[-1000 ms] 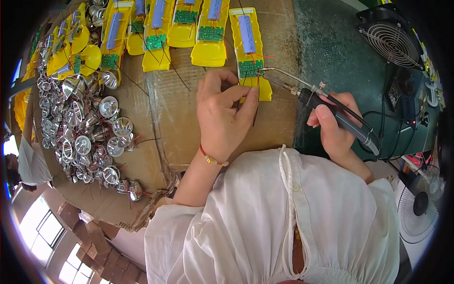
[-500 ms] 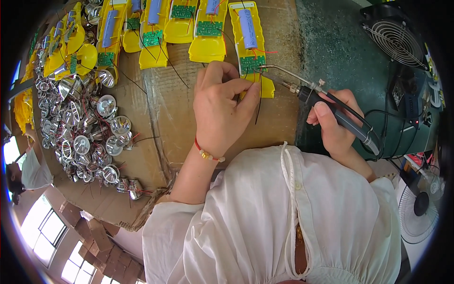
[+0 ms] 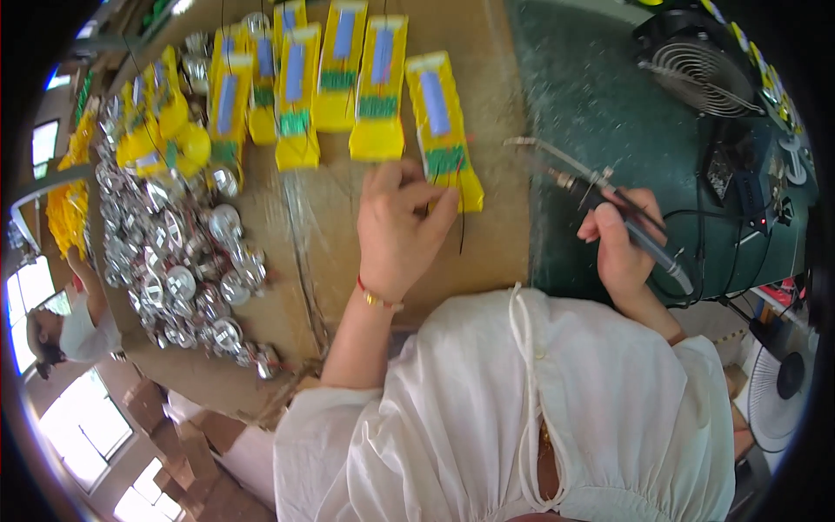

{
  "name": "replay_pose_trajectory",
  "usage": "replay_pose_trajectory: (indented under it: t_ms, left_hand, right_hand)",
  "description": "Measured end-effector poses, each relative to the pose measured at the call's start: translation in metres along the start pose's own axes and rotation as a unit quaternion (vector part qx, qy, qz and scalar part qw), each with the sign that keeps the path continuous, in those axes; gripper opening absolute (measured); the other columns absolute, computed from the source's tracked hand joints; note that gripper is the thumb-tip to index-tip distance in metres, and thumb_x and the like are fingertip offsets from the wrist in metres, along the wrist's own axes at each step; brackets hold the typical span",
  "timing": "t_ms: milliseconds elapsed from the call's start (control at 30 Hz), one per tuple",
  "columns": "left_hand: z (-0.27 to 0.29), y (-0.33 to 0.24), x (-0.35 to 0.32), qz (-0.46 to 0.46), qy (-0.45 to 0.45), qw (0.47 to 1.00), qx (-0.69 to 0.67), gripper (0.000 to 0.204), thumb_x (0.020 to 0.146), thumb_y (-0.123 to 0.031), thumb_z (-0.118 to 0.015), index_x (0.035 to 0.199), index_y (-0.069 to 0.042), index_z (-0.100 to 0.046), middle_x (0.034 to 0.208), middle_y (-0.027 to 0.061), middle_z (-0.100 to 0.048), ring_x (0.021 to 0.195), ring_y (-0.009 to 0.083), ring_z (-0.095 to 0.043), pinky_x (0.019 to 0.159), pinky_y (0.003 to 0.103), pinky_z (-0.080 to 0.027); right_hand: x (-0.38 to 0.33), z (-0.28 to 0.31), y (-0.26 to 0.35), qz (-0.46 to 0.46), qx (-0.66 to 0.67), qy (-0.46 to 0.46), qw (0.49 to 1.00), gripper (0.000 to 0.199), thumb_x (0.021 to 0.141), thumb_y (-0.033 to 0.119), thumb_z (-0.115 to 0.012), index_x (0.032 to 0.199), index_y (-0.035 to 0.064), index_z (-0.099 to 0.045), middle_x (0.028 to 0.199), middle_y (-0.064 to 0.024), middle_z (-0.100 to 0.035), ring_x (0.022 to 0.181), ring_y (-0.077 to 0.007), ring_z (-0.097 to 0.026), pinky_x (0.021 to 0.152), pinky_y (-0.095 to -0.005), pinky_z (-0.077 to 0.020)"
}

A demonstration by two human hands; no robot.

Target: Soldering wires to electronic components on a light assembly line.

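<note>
My left hand [image 3: 402,230] is closed in a pinch beside the nearest yellow casing [image 3: 470,196], its fingertips at a thin black wire [image 3: 461,230]. That wire runs down from the green circuit board [image 3: 446,160], and a blue cylindrical battery [image 3: 433,103] lies above the board in the same casing. My right hand [image 3: 622,248] grips a soldering iron [image 3: 639,233] with a bent metal tube [image 3: 561,157] fixed along it. The iron's tip is off to the right of the board, apart from it. Motion blur softens the fine details.
More yellow casings [image 3: 377,143] with batteries and boards lie in a row to the left. A heap of silvery reflector cups [image 3: 180,283] covers the cardboard's left side. A black fan [image 3: 696,74] stands at the back right; cables cross the green mat [image 3: 583,96]. Another person [image 3: 91,326] is at far left.
The soldering iron has come away from the board, moving right with my right hand. My left hand stays pinched by the black wire. The whole view has shifted, with the casings lower.
</note>
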State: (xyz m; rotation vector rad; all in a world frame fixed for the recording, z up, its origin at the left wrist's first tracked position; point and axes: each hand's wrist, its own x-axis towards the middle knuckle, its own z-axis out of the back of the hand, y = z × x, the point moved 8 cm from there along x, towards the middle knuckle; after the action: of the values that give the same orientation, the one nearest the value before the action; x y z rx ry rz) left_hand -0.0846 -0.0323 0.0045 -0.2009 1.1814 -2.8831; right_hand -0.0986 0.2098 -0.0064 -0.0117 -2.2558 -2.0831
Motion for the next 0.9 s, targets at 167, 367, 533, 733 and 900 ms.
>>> replay_pose_trajectory:
  t_ms: [167,367,533,733,900]
  left_hand:
    - [0.014,0.043,-0.021,0.216,-0.120,0.935,-0.256,0.011,0.080,-0.008,-0.061,0.078,0.003,-0.064,0.064,0.0061,-0.061,0.055,0.0078,-0.055,0.048,0.019,-0.041]
    - [-0.015,0.001,0.013,0.151,0.039,0.987,-0.039,0.013,0.073,-0.013,-0.061,0.067,-0.001,-0.063,0.051,0.0088,-0.058,0.046,0.0154,-0.059,0.045,0.026,-0.044]
    - [-0.049,-0.075,0.145,-0.056,0.117,0.980,0.148,0.015,0.070,-0.016,-0.055,0.065,-0.006,-0.064,0.064,0.0126,-0.061,0.060,0.0321,-0.059,0.058,0.040,-0.048]
    - [-0.077,-0.066,0.313,0.030,-0.014,0.986,0.166,0.028,0.071,-0.036,-0.063,0.069,-0.008,-0.067,0.072,0.0113,-0.065,0.069,0.0280,-0.062,0.065,0.037,-0.050]
    - [-0.061,-0.063,0.328,-0.166,-0.184,0.965,0.085,0.075,0.059,-0.031,-0.077,0.120,-0.006,-0.041,0.122,0.0217,-0.038,0.115,0.0393,-0.036,0.092,0.046,-0.034]
  right_hand:
    - [0.002,0.028,-0.010,-0.010,-0.024,-0.031,0.999,0.013,0.080,0.004,-0.060,0.087,-0.0024,-0.051,0.068,-0.0081,-0.058,0.058,-0.0109,-0.056,0.052,-0.0230,-0.0464]
    - [0.003,0.059,-0.018,-0.006,-0.046,-0.071,0.996,0.016,0.079,0.008,-0.063,0.085,-0.0013,-0.052,0.067,-0.0068,-0.059,0.056,-0.0097,-0.056,0.052,-0.0227,-0.0462]
    - [0.010,0.059,-0.038,-0.036,-0.058,-0.077,0.995,0.014,0.080,0.003,-0.059,0.089,-0.0010,-0.048,0.067,-0.0090,-0.057,0.056,-0.0111,-0.055,0.049,-0.0230,-0.0451]
    - [0.019,0.052,-0.036,-0.049,-0.039,-0.064,0.996,0.018,0.078,0.006,-0.064,0.088,0.0011,-0.050,0.066,-0.0065,-0.059,0.056,-0.0092,-0.056,0.051,-0.0234,-0.0457]
    - [0.012,0.067,-0.026,-0.074,-0.118,-0.078,0.987,0.020,0.072,0.013,-0.071,0.081,0.0037,-0.056,0.066,-0.0057,-0.060,0.057,-0.0090,-0.056,0.053,-0.0253,-0.0457]
